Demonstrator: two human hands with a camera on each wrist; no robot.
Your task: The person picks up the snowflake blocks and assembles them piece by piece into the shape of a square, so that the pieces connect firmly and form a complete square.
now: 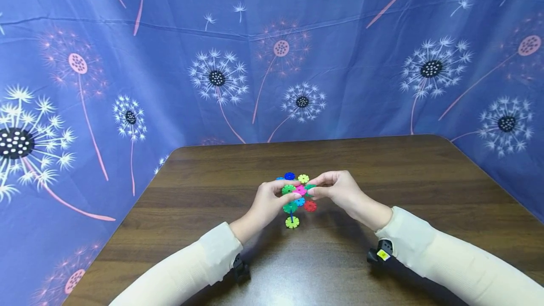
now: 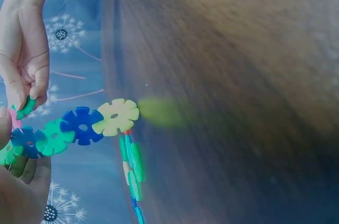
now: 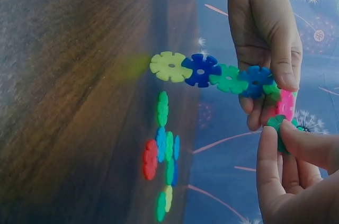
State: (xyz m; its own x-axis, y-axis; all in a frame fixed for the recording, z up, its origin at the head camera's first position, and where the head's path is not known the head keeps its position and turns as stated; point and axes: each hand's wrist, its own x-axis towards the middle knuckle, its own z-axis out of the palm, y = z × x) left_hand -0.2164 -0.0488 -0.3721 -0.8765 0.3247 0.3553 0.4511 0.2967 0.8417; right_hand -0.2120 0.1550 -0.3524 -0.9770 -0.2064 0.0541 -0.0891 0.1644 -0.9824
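Note:
My left hand [image 1: 268,198] grips a chain of joined flower-shaped plastic discs near its upper end. In the right wrist view the chain runs from a yellow disc [image 3: 169,66] through a dark blue disc [image 3: 201,71], a green disc [image 3: 229,78] and a blue disc [image 3: 256,81] to the left fingers. A pink disc [image 1: 300,190] sits between the two hands. My right hand [image 1: 342,191] pinches a darker green disc [image 3: 276,125] between thumb and fingers, against the pink disc's edge. Fingers partly cover both discs, so how far they interlock cannot be told.
Further discs lie on the brown wooden table [image 1: 204,183] beyond the chain, among them a red disc [image 1: 310,206], a dark blue disc [image 1: 289,175] and a yellow disc [image 1: 303,179]. A blue dandelion-print cloth [image 1: 340,60] hangs behind the table.

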